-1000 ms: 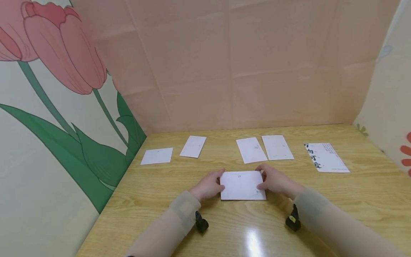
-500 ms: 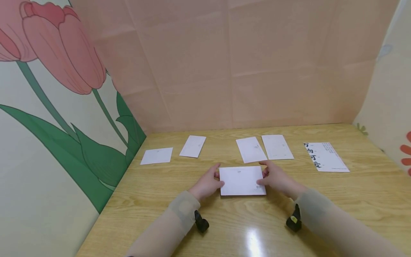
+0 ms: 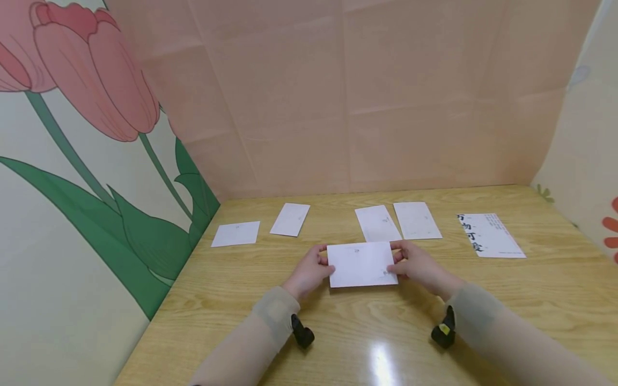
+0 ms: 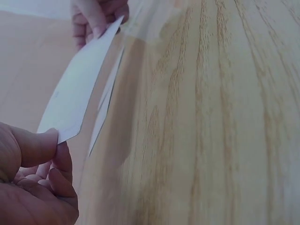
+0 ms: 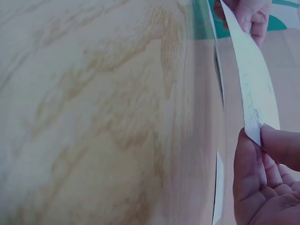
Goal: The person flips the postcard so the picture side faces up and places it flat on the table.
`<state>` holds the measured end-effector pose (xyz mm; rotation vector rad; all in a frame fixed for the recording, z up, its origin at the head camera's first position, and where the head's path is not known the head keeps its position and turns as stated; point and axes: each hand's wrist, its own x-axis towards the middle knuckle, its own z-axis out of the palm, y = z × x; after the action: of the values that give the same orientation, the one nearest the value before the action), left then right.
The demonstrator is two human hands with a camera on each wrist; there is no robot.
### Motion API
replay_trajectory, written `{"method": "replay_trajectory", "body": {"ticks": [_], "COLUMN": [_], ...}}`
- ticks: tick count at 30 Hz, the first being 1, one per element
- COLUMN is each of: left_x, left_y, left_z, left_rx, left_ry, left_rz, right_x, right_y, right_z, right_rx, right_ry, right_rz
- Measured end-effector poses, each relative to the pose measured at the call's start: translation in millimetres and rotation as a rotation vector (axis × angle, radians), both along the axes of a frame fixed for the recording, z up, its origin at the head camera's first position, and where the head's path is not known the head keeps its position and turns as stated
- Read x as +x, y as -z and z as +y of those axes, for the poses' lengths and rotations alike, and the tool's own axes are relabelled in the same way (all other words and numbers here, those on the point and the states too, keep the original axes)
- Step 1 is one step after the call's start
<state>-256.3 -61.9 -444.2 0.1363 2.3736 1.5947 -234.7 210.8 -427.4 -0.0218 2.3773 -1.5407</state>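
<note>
A white card (image 3: pixel 361 264) with small print at its top and lower right is held sideways by both hands, raised off the wooden table and tilted. My left hand (image 3: pixel 309 272) pinches its left edge, the thumb (image 4: pixel 44 145) on the face and the fingers behind. At the right edge my right hand (image 3: pixel 421 269) does the same; its thumb (image 5: pixel 281 143) presses near the printed corner. Just behind the held card lie two more white cards, a left one (image 3: pixel 377 223) and a right one (image 3: pixel 417 220), side by side.
Toward the back left lie a slanted white card (image 3: pixel 290 220) and a sideways one (image 3: pixel 235 234). A card with large black characters (image 3: pixel 491 236) lies at the right. A pink cloth (image 3: pixel 347 107) hangs behind the table (image 3: pixel 232 300); a tulip-painted wall stands left.
Both hands have raised the card from the table and moved it slightly away from me. The other cards have stayed where they were.
</note>
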Motion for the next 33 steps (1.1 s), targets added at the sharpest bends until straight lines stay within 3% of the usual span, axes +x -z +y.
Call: {"method": "replay_trajectory", "body": {"ticks": [6, 16, 27, 33], "left_x": [-0.2, 1.7, 5.2, 5.2], "left_y": [0.4, -4.6, -6.4, -9.6], "left_z": [-0.1, 1.1, -3.1, -4.2], "left_rx": [0.067, 0.066, 0.164, 0.262], "left_ry": [-0.043, -0.097, -0.078, -0.034], "left_rz": [0.015, 0.035, 0.085, 0.039], "right_x": [-2.3, 2.4, 3.1, 4.1], "right_y": [-1.7, -11.4, -9.6, -9.8], "right_z": [1.9, 2.5, 6.6, 7.5], "right_rx": [-0.030, -0.030, 0.039, 0.082], "right_ry": [0.005, 0.021, 0.001, 0.000], "right_rz": [0.036, 0.121, 0.203, 0.223]}}
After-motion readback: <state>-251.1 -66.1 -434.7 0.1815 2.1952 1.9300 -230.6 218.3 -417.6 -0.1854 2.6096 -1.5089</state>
